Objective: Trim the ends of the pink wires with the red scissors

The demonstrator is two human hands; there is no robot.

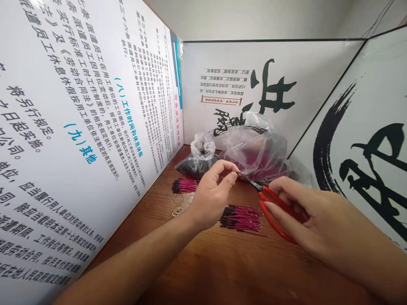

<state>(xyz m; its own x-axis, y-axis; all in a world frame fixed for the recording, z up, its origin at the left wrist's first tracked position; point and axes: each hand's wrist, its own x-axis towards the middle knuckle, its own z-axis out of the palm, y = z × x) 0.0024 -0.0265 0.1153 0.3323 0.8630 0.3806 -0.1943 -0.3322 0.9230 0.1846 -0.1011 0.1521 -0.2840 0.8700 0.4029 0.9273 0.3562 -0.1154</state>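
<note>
My right hand (pixel 295 207) grips a pair of scissors with red handles (pixel 270 216), its fingers through the loops. Their dark blades (pixel 254 184) point up and left to the fingertips of my left hand (pixel 219 184). That hand is pinched closed at the blade tips; what it holds, if anything, is too small to make out. Below and between the hands lies a pile of short magenta wires with black ends (pixel 241 218). Behind my left wrist sits a smaller bundle of similar wires (pixel 184 185).
Yellowish rubber bands (pixel 177 211) lie left of my left wrist on the brown wooden table (pixel 203 271). At the back stand a clear plastic bag with magenta contents (pixel 254 148) and a smaller bag with dark contents (pixel 199 163). Printed white panels (pixel 222 55) enclose the left, back and right.
</note>
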